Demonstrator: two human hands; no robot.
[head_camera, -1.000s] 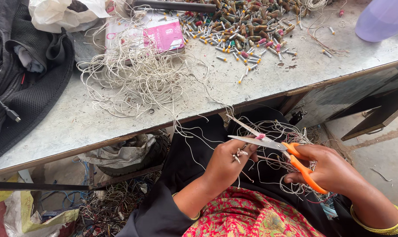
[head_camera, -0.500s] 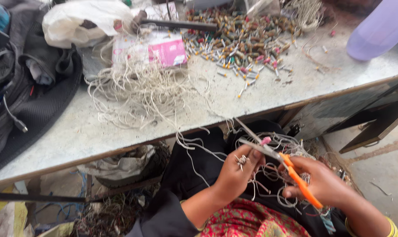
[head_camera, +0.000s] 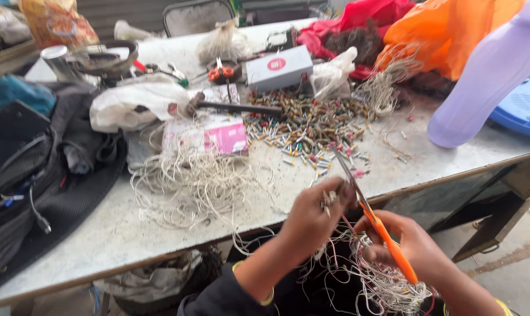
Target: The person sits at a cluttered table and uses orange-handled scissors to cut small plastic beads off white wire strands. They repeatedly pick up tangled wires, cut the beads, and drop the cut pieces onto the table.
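Observation:
My right hand (head_camera: 414, 248) grips orange-handled scissors (head_camera: 373, 219) whose blades point up and left toward the table edge. My left hand (head_camera: 314, 219) is closed around a small bunch of short metal-tipped pieces beside the blades. Below both hands a tangle of thin white wires (head_camera: 382, 281) lies in my lap. A loose heap of white wire (head_camera: 194, 181) sprawls on the worn grey table (head_camera: 101, 246), and a pile of small coloured metal-tipped pieces (head_camera: 311, 126) lies farther back.
A black bag (head_camera: 37, 169) covers the table's left side. A hammer (head_camera: 230, 107), a pink and white box (head_camera: 209, 133), a grey box (head_camera: 278, 67), plastic bags, a lilac bottle (head_camera: 481, 82) and orange and red cloth (head_camera: 446, 29) crowd the back.
The view has tilted up, showing more of the table's far side. Both hands rose toward the table edge and the scissors now point more steeply upward.

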